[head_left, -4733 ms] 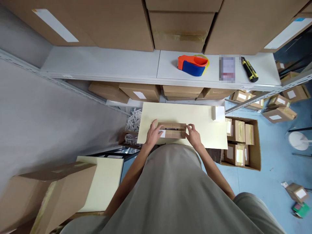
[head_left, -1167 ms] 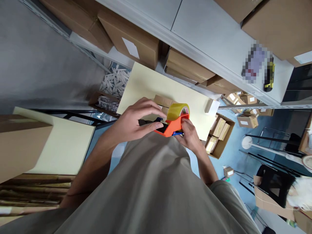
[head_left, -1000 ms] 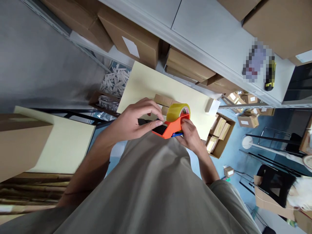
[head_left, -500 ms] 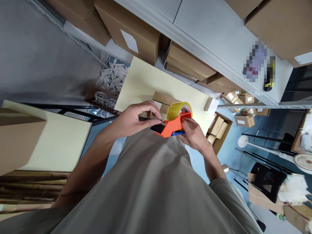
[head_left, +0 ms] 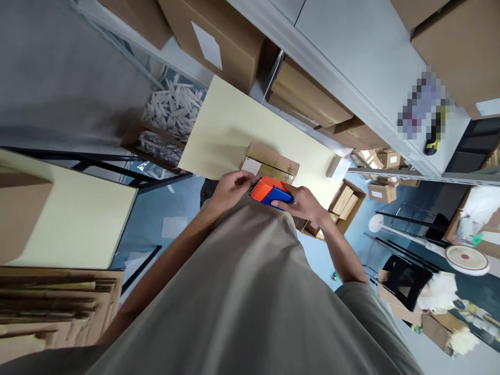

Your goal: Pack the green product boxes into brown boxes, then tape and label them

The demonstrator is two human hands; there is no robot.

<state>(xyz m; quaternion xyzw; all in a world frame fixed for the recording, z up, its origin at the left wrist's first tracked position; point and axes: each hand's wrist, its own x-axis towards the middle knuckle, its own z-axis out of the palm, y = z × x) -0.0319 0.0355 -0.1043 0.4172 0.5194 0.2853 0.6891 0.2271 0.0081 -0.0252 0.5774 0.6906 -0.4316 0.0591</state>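
From my remote seat I'm seeing a yellow-and-black cutter (head_left: pixel 434 134) lying on the grey shelf (head_left: pixel 351 47) at two o'clock, a white fan (head_left: pixel 466 259) showing near four, and white strips (head_left: pixel 175 107) lying heaped toward eleven.

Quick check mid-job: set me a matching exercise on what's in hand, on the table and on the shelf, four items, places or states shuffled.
Things:
1. dispenser
2. carton
3. white box
4. knife

Places or states:
A. at the right end of the table
B. on the shelf
C. orange and blue, held in the right hand
D. marked with dark writing

Right pairs: 1-C, 2-D, 3-A, 4-B
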